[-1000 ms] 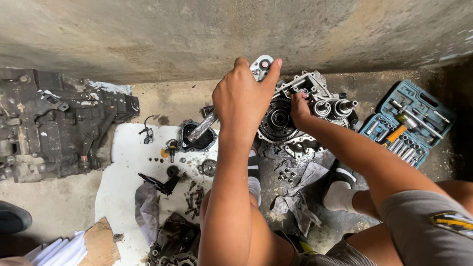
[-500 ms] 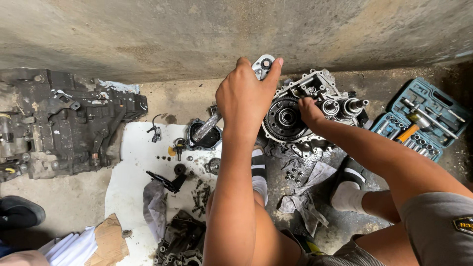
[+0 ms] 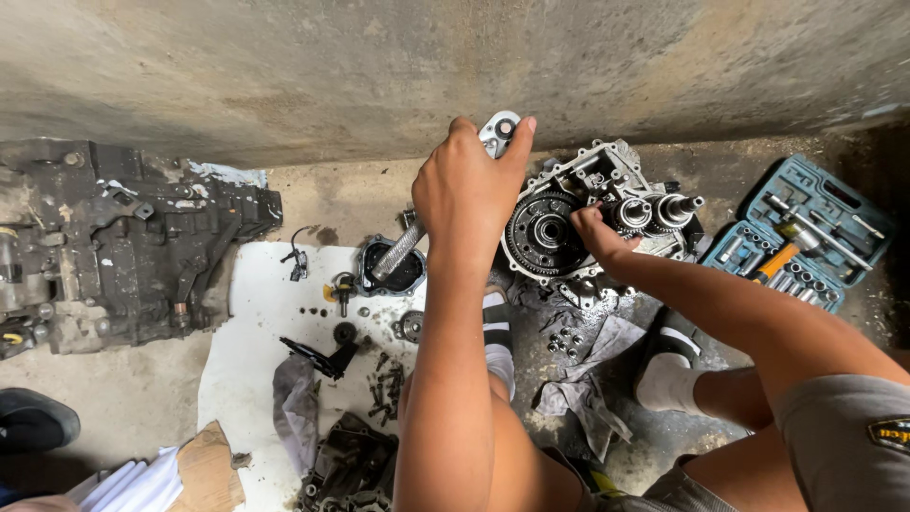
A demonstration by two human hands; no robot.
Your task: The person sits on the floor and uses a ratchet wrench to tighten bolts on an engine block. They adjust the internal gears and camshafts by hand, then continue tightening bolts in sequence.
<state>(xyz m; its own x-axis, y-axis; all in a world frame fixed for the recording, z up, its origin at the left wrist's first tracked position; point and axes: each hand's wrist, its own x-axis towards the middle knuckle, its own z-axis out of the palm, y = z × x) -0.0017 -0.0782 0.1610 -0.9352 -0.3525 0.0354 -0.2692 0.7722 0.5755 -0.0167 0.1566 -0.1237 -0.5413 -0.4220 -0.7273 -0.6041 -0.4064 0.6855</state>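
Both hands unmoved: one ratchet (image 3: 431,223), one gearbox (image 3: 588,223).

Open teal plastic socket-set case (image 3: 823,204) on floor at far right; small yellow-black patch (image 3: 891,433) on grey shorts, lower right.

Left hand (image 3: 464,194) grips ratchet wrench (image 3: 445,204); right hand (image 3: 597,237) on gear assembly (image 3: 569,223).
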